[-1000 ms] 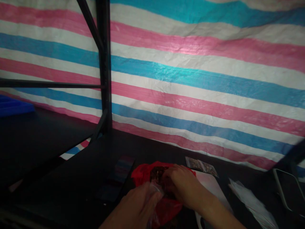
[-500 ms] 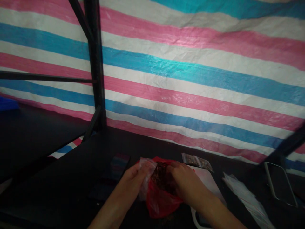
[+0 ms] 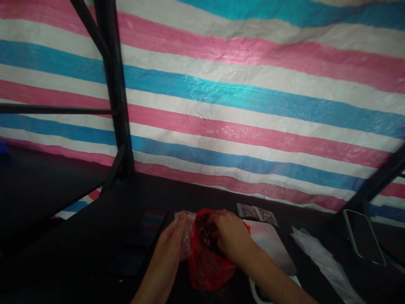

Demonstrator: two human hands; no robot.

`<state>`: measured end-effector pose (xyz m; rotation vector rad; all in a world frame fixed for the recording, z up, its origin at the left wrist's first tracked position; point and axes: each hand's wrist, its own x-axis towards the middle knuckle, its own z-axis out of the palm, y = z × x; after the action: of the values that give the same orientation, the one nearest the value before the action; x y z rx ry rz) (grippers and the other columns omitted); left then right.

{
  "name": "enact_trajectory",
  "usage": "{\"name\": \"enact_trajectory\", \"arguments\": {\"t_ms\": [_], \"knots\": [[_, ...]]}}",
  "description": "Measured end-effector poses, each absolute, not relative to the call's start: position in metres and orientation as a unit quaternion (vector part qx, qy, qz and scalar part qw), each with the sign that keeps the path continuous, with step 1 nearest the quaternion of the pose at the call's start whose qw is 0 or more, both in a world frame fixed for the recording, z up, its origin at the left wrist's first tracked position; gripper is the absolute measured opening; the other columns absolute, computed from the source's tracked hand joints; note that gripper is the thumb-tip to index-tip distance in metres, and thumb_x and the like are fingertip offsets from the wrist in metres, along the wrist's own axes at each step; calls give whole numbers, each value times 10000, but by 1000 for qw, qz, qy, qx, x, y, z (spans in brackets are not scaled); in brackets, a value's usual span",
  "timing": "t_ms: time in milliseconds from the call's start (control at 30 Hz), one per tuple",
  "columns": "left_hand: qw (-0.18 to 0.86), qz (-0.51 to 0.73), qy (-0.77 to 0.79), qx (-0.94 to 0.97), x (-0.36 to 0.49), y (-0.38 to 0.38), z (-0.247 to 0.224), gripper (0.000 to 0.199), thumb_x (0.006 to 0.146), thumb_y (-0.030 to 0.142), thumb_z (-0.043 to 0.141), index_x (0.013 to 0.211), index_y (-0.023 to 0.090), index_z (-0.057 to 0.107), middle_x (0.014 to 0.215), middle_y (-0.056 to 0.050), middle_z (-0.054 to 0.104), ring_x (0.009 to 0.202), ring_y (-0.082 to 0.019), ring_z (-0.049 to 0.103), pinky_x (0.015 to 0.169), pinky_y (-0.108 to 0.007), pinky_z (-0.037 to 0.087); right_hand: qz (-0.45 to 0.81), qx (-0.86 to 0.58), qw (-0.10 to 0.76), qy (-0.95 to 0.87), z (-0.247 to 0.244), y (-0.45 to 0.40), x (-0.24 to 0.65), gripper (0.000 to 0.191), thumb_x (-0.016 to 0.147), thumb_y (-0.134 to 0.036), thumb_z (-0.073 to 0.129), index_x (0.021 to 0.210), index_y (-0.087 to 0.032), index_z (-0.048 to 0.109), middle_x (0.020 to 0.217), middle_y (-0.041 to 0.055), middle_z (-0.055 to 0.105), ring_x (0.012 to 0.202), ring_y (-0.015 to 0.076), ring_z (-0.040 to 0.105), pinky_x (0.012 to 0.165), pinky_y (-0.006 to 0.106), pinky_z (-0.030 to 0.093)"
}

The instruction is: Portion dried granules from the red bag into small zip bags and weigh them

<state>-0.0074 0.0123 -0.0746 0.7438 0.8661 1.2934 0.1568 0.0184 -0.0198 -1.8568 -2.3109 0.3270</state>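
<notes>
My left hand (image 3: 169, 243) pinches a small clear plastic bag (image 3: 186, 236) between thumb and fingers, just left of a red plastic bag (image 3: 210, 272). The red bag stands with its mouth open. Small dark brown pieces (image 3: 205, 234) fill it; their kind is too dim to tell. Reaching in from the right, my right hand (image 3: 229, 232) has curled fingers down among the pieces. Its fingertips are hidden there, so what they grip does not show. Behind and right of the red bag lies a flat, pale, shiny-topped device (image 3: 272, 245), partly covered by my right forearm.
Two small filled clear bags (image 3: 257, 213) lie at the back. A pile of flat clear bags (image 3: 322, 261) is on the right, near a phone (image 3: 363, 236). A dark flat object (image 3: 150, 228) lies left on the black table (image 3: 152, 185). Black frame posts (image 3: 115, 93) stand before a striped sheet (image 3: 237, 93).
The clear bag in my left hand has moved leftward, off the red bag's mouth. My right hand's fingers are still in the red bag. The whole view has shifted slightly.
</notes>
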Motion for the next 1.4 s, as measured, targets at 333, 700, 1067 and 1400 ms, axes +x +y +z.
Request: {"name": "enact_trajectory", "arguments": {"t_ms": [333, 700, 1067, 1400], "knots": [[638, 554, 387, 369, -10, 14, -72, 564, 738, 748, 803, 842, 201, 720, 701, 21, 681, 633, -143, 611, 612, -241, 509, 240, -606, 221, -725, -40, 20, 161, 387, 732, -49, 661, 1008, -250, 843, 1020, 27, 850, 979, 227, 776, 818, 263, 512], [267, 403, 528, 698, -33, -6, -62, 362, 921, 393, 631, 1258, 306, 731, 1277, -84, 793, 1234, -370, 689, 1229, -680, 221, 336, -585, 324, -663, -24, 6, 178, 337, 823, -175, 649, 1130, -210, 785, 1063, 51, 825, 999, 248, 754, 928, 352, 561], [155, 335, 508, 778, -5, 3, -57, 502, 976, 250, 514, 1465, 225, 622, 1410, -108, 734, 1325, -364, 643, 1088, -629, 452, 319, -534, 374, -688, 25, -17, 192, 289, 909, -237, 675, 1188, -253, 749, 1187, 54, 790, 1095, 228, 737, 1011, 375, 556], [178, 417, 438, 776, 32, 2, -88, 448, 974, 272, 540, 1396, 158, 637, 1359, -181, 734, 1274, -368, 663, 1081, -573, 511, 94, -517, 187, -830, 42, -32, 185, 640, 874, 48, 529, 1343, -345, 719, 1275, 34, 708, 1093, 187, 712, 957, 285, 557]]}}
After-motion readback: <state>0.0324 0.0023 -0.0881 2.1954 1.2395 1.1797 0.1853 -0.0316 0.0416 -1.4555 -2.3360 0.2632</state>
